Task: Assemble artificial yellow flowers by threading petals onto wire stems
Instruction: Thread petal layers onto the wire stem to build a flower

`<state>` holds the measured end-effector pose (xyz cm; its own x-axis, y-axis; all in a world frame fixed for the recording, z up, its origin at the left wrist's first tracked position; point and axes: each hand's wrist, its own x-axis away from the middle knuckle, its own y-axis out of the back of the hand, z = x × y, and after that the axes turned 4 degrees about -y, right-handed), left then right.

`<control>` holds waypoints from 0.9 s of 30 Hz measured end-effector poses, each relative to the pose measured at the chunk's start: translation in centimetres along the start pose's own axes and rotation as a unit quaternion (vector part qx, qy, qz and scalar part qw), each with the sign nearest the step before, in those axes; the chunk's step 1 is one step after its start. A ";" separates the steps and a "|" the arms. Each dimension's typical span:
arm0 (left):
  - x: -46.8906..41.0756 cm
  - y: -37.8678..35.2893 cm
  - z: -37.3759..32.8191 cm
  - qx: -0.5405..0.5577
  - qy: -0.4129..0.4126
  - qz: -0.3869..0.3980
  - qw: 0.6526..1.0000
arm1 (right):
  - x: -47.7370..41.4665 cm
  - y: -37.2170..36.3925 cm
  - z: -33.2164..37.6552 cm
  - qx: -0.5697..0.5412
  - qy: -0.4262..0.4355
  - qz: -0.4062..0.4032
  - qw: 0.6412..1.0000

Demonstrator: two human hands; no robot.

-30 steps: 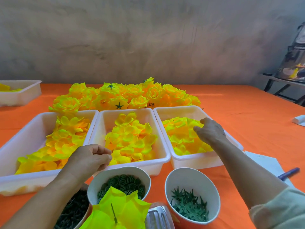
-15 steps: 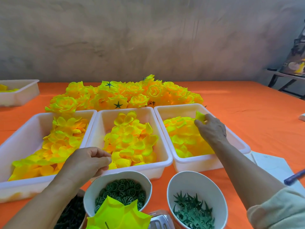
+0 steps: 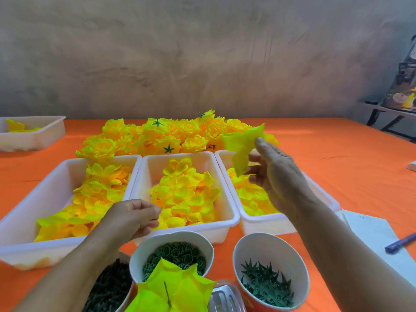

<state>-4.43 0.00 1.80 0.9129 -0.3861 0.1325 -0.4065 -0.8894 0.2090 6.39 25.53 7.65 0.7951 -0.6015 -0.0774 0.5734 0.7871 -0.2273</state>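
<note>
The petal (image 3: 242, 146) is a thin, crinkly yellow-green piece with pointy lobes, held up over the right tray (image 3: 265, 226), clear of the pile. Right hand (image 3: 278, 176) pinches it between thumb and fingertips. Left hand (image 3: 132, 218) hovers curled near the middle tray (image 3: 225, 228); can't tell if it's got anything.

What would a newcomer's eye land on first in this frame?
The heap of yellow flowers at the far middle stands out against the orange cloth. In front sit three white trays of yellow petals, side by side. The right hand holds one petal up over the right tray.
</note>
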 end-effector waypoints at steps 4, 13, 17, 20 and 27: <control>1.8 1.0 -2.0 0.107 -0.014 0.056 0.993 | 3.9 -3.9 0.3 0.000 -0.035 0.081 0.996; 6.3 0.5 -7.4 0.152 -0.149 0.131 0.968 | 9.2 -8.4 0.3 0.086 0.013 0.174 0.981; 7.2 1.1 -7.6 0.188 -0.134 0.143 0.962 | 9.8 -8.3 1.1 0.101 -0.010 0.186 0.977; 7.8 1.3 -7.6 0.224 -0.116 0.151 0.956 | 10.0 -7.9 1.4 0.080 -0.076 0.207 0.972; 8.9 1.7 -7.2 0.235 -0.104 0.167 0.952 | 10.9 -7.8 1.2 -0.003 -0.149 0.259 0.954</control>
<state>2.73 -3.15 10.28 0.7431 -0.6633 -0.0888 -0.6583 -0.7007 -0.2752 10.89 13.02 9.78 0.9930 -0.0662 0.0975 0.0879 0.9671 -0.2388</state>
